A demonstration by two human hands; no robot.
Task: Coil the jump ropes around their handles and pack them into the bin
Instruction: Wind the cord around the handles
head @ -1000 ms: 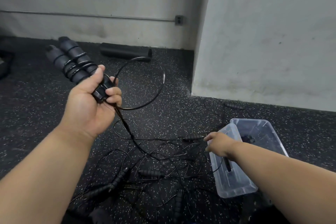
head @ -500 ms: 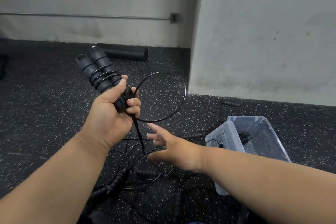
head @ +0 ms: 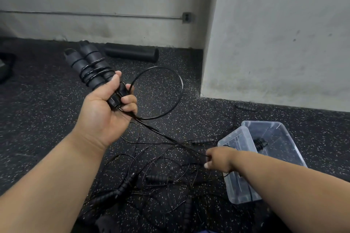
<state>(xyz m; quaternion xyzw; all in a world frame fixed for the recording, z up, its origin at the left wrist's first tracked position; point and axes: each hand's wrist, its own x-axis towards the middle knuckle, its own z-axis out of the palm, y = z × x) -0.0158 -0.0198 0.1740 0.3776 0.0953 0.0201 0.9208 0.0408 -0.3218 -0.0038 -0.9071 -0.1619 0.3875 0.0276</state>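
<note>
Your right hand (head: 217,159) has dropped from open mid-reach to pinch the rope (head: 170,138) low near the bin (head: 284,132), drawing it taut from the handles (head: 91,68) clenched in your left hand (head: 108,111), ready for another wrap.

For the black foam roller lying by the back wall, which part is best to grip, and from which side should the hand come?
Grip the foam roller around its middle, coming from above and from the room side. It lies flat on the floor, its length along the wall; the wall probably blocks the far side.
</note>
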